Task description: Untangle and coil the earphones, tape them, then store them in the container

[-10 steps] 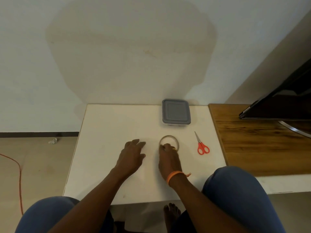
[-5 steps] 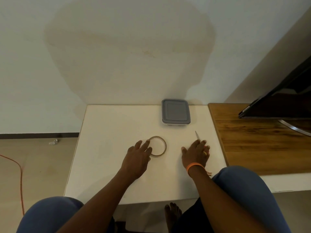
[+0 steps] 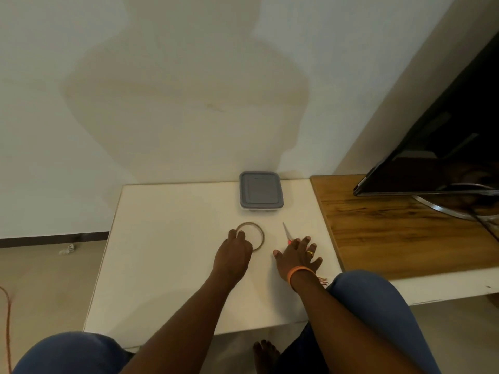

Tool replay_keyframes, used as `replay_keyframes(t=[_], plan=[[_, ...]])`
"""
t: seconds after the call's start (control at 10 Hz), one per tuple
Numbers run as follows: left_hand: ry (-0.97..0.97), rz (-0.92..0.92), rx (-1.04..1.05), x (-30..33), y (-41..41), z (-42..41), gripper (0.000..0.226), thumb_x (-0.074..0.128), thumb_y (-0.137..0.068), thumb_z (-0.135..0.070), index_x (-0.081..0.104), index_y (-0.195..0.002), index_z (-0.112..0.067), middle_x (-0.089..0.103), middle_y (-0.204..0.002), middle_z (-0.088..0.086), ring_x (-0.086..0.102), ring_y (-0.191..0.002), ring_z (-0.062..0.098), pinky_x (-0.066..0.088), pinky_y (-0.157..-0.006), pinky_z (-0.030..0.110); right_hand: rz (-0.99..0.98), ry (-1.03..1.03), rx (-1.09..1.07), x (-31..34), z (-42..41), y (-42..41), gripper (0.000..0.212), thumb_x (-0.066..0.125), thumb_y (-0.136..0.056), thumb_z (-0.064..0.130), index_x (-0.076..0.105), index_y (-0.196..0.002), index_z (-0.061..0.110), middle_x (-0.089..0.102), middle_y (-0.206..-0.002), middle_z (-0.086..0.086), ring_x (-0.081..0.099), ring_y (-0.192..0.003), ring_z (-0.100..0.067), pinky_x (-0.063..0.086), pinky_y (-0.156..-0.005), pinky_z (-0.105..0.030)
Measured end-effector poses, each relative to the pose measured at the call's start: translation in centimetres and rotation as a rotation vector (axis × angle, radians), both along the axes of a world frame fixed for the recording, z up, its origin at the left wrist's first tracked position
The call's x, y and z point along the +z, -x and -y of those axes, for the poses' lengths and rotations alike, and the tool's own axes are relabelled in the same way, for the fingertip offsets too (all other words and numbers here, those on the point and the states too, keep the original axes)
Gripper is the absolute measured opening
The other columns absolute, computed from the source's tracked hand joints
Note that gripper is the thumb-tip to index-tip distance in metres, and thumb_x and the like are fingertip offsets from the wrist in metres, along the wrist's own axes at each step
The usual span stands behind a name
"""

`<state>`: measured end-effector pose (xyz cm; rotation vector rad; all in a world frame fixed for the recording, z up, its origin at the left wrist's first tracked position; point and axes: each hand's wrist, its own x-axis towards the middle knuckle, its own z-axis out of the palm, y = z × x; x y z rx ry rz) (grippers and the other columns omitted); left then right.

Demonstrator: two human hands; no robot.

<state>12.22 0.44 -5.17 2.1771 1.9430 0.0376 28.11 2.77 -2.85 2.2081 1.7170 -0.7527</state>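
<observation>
Cord (image 3: 6, 319): orange, on floor at far 9 o'clock. Small white clump (image 3: 67, 249) on floor by skirting; possibly earphones, too small to tell. No earphones seen on counter (image 3: 162, 238) or in either hand.

Left hand (image 3: 234, 256): fingers curled over 9 o'clock edge of tape (image 3: 251, 237), gripping ring, which lies flat on counter.

Tape: thin brownish roll, centre counter, at 6 o'clock from box.

Box (image 3: 260, 190): grey lid on, at 12 o'clock edge of counter against wall, well apart from both hands.

Scissors (image 3: 286, 233): blades pointing toward 11 o'clock, red handles mostly hidden under right fingertips.

Right hand (image 3: 298, 257): fingers spread and straight, tips resting on scissors handles, nothing clasped yet. Orange band at wrist, ring on one finger.

Wooden top (image 3: 391, 228) and dark screen (image 3: 437, 157) at 3 o'clock, apart from work.

Step judged: gathering tape and scissors for taping. Advice: pin roll flat, find loose end with thumbnail before lifting; slide scissors handles clear of palm, thread thumb and fingers, blades kept pointed away from left hand; cut short strip only. Earphones to be located first, lid still to come off.
</observation>
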Motion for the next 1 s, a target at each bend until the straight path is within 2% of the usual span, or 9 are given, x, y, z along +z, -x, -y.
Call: replay_keyframes(t=[0.1,0.2,0.3,0.4,0.5,0.7,0.8,0.9,1.0], plan=[[-0.014,-0.009,-0.017,0.2,-0.8,-1.0,0.009,0.061,-0.093,-0.016,0.066,-0.099,-0.010,0.063,-0.101,0.008,0.056,-0.103,0.023,0.052,-0.069,0.028,0.049,-0.003,-0.019,-0.4,-0.3,-1.0,0.083,0.035,-0.097,0.053,-0.004,-0.151,0.003,-0.013,-0.158,-0.020,-0.009,-0.146,-0.038,0.003,-0.116,-0.055],[-0.002,-0.001,-0.013,0.6,-1.4,-1.5,0.007,0.062,-0.092,-0.016,0.066,-0.094,-0.010,0.064,-0.094,0.007,0.057,-0.097,0.023,0.047,-0.062,0.028,0.080,-0.017,-0.035,-0.8,-0.7,-1.5,0.084,0.034,-0.098,0.052,-0.006,-0.150,0.000,-0.014,-0.158,-0.021,-0.007,-0.146,-0.037,0.006,-0.116,-0.055],[-0.058,0.012,-0.042,0.3,-0.9,-1.6,0.014,0.060,-0.094,-0.020,0.065,-0.095,-0.007,0.064,-0.096,0.010,0.057,-0.098,0.027,0.048,-0.062,0.031,0.098,-0.086,-0.060,-1.0,-1.3,-1.4,0.079,0.040,-0.098,0.046,0.003,-0.149,-0.002,0.005,-0.155,-0.023,0.017,-0.142,-0.038,0.027,-0.111,-0.052],[-0.094,0.030,-0.069,0.0,-0.2,-1.6,0.023,0.056,-0.097,-0.026,0.064,-0.102,-0.005,0.063,-0.104,0.012,0.055,-0.106,0.028,0.051,-0.069,0.034,0.151,-0.231,-0.057,-0.9,-1.6,-1.1,0.060,0.047,-0.097,0.036,0.027,-0.140,-0.001,0.033,-0.133,-0.015,0.043,-0.117,-0.028,0.046,-0.091,-0.039],[-0.096,0.053,-0.076,-0.2,0.0,-1.5,0.022,0.055,-0.097,-0.025,0.062,-0.104,-0.006,0.062,-0.108,0.011,0.053,-0.112,0.028,0.055,-0.073,0.035,0.149,-0.246,-0.072,-1.0,-1.5,-0.9,0.059,0.048,-0.096,0.040,0.033,-0.137,0.000,0.039,-0.127,-0.015,0.047,-0.111,-0.025,0.047,-0.086,-0.034],[-0.046,0.134,-0.034,-0.2,-0.1,-1.1,0.009,0.054,-0.094,-0.011,0.061,-0.097,-0.007,0.059,-0.107,0.008,0.048,-0.116,0.026,0.056,-0.070,0.036,0.030,-0.253,-0.148,-1.1,-1.6,-1.1,0.071,0.056,-0.090,0.050,0.033,-0.137,0.002,0.039,-0.130,-0.013,0.047,-0.115,-0.027,0.045,-0.091,-0.037],[-0.050,0.096,-0.014,-0.3,-0.2,-0.8,0.017,0.062,-0.090,-0.011,0.062,-0.106,-0.007,0.059,-0.120,0.008,0.046,-0.125,0.028,0.055,-0.072,0.033,0.032,-0.252,-0.169,-0.8,-1.5,-1.4,0.085,0.055,-0.087,0.057,0.022,-0.144,0.004,0.035,-0.139,-0.015,0.044,-0.123,-0.030,0.044,-0.096,-0.040],[-0.108,0.077,0.003,0.2,-0.2,0.1,0.030,0.073,-0.083,-0.010,0.063,-0.111,-0.004,0.059,-0.129,0.014,0.045,-0.134,0.036,0.058,-0.073,0.035,0.070,-0.282,-0.142,-0.1,-1.1,-1.4,0.089,0.052,-0.088,0.059,0.013,-0.149,0.007,0.028,-0.146,-0.018,0.038,-0.131,-0.036,0.042,-0.100,-0.044],[-0.076,0.104,0.025,2.4,0.4,1.0,0.035,0.064,-0.092,-0.013,0.056,-0.124,-0.002,0.050,-0.140,0.015,0.032,-0.142,0.034,0.055,-0.085,0.038,-0.040,-0.343,-0.178,1.4,-0.5,-1.1,0.077,0.054,-0.088,0.055,0.025,-0.144,0.010,0.035,-0.139,-0.018,0.045,-0.123,-0.034,0.046,-0.095,-0.043]])
